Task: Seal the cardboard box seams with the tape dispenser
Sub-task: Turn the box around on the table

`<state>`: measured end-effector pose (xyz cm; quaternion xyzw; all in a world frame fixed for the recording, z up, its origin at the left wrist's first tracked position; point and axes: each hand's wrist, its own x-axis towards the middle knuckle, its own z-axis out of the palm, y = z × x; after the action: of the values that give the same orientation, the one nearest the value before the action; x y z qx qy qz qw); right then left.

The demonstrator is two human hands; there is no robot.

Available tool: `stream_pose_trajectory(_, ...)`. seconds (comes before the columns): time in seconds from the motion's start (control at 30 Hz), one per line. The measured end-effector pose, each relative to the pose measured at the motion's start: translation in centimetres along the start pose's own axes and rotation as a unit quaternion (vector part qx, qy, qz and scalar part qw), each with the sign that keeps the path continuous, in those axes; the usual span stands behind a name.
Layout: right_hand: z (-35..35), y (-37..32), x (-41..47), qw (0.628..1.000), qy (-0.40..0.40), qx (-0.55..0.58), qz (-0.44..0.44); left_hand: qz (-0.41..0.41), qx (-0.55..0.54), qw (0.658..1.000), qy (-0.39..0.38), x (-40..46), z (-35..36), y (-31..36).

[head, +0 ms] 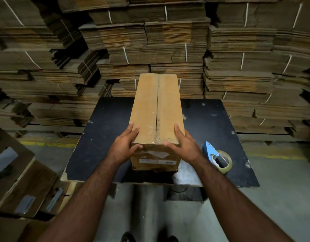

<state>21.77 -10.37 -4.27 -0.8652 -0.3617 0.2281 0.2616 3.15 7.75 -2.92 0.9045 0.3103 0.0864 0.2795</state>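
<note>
Fingers (133, 131) of both your hands clamp the box (157, 109) | step: squaring it | next: grab the dispenser (216, 157), tape the seam (157, 105)

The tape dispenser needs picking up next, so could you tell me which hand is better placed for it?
Probably the right hand: the tape dispenser lies on the table just beside it, while the left hand grips the box on the far side.

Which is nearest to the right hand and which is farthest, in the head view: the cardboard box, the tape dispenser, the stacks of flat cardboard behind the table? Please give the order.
1. cardboard box: the right hand grips its near right corner, touching it.
2. tape dispenser: on the table, just right of that hand, not touched.
3. stacks of flat cardboard: beyond the table's far edge, farthest.
</note>
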Motion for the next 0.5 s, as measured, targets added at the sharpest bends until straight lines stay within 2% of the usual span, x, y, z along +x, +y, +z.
stream_pose_trajectory(0.13,-0.6,2.2,-1.4,0.992,0.026,0.113,-0.052,-0.003,0.077,0.996,0.039,-1.0,1.1,1.0)
stream_pose_trajectory(0.2,-0.9,4.3,-2.2,0.983,0.063,0.17,-0.029,0.01,0.104,0.993,0.055,-1.6,1.7,1.9)
stream_pose_trajectory(0.27,-1.2,7.3,-2.1,0.979,0.098,0.176,0.033,0.022,0.107,0.991,0.076,-1.9,2.4,2.5)
stream_pose_trajectory(0.37,-1.8,12.5,-1.5,0.983,0.138,0.017,0.124,0.007,0.068,0.993,0.1,-1.8,3.1,2.6)
stream_pose_trajectory(0.5,-0.5,17.3,-1.1,0.984,0.057,-0.106,0.131,0.011,0.108,0.99,0.095,-1.6,3.2,3.0)
